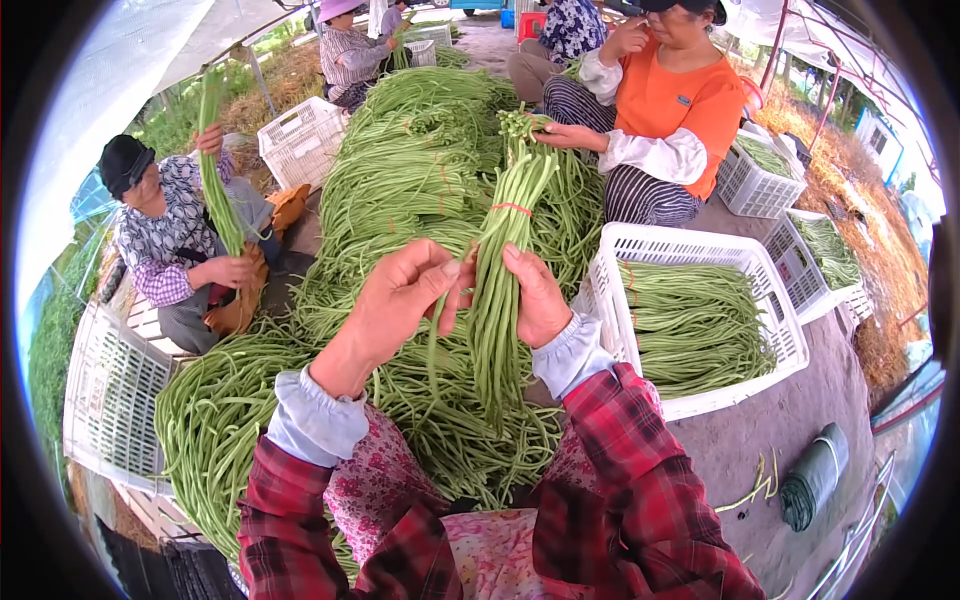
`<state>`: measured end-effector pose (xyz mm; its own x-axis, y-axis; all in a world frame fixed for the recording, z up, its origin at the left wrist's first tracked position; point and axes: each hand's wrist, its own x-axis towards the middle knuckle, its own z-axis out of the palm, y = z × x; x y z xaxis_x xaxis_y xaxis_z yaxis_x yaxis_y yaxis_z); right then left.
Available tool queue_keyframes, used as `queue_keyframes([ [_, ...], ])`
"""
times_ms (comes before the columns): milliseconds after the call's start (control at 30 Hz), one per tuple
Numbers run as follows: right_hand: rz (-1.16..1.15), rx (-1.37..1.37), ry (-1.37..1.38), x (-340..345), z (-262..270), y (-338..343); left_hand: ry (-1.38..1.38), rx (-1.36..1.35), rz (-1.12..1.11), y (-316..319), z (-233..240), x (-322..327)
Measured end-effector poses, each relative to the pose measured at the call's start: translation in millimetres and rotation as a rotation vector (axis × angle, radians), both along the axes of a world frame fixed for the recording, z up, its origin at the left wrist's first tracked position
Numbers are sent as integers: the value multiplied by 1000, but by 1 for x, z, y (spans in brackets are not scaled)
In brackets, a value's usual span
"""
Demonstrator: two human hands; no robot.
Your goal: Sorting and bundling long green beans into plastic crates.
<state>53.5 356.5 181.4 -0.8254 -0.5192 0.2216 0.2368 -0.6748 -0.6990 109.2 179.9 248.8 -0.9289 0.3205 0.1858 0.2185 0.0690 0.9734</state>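
A bundle of long green beans (499, 300), with a red band round its upper part, hangs upright between my hands. My right hand (538, 296) grips the bundle from its right side below the band. At its left side, my left hand (420, 292) pinches a single loose long bean (433, 352) between thumb and fingers; that bean hangs beside the bundle. Beneath and beyond both hands spreads a large heap of long beans (405, 180), partly tied with red bands. More loose beans (217, 420) lie by my left arm.
At my right stands a white plastic crate (675, 409) holding banded bean bundles. Another white crate (112, 397) is at the left. A co-worker (172, 225) at the left and one in orange (675, 112) each hold beans. A dark green roll (814, 476) lies on the ground.
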Motion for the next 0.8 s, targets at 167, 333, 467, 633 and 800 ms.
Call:
queue_keyframes([
  [167, -50, -33, -5, -1, 6, -6, 3, -196, 77, -3, 9, 1],
  [333, -139, -103, -114, 4, 4, -17, 395, -618, 148, -19, 20, 16],
  [467, -141, -162, -137, -1, 2, -21, 333, -777, 236, -32, 24, 42],
  [633, -175, -422, -224, -27, 3, 8, 369, -1017, 425, -114, 57, 101],
  [800, 37, -560, -226, -33, -1, 20, 320, -1358, 932, -247, 98, 191],
])
